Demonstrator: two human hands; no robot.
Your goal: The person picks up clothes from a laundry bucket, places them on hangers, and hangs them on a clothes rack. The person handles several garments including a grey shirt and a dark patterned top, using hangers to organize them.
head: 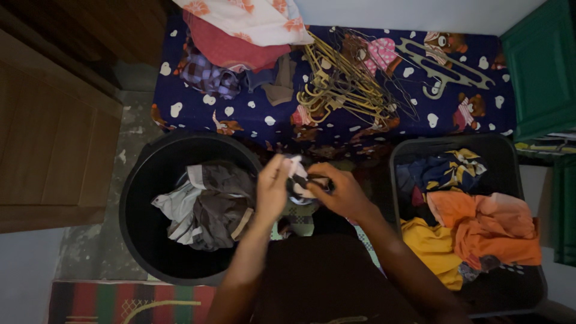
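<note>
Together, hands point(306, 186) gripping small garment point(298, 180)

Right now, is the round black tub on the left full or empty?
Partly filled: the black tub holds crumpled grey clothes, with bare wall showing.

1. Two hands: left hand point(271, 187) and right hand point(343, 193), both on one small cloth point(300, 180).
2. One round black tub point(138, 240) of clothes.
3. One rectangular black basket point(510, 288) of clothes.
4. One pile of hangers point(342, 84).
5. One bed point(198, 108).
6. One striped rug point(120, 300).
</note>
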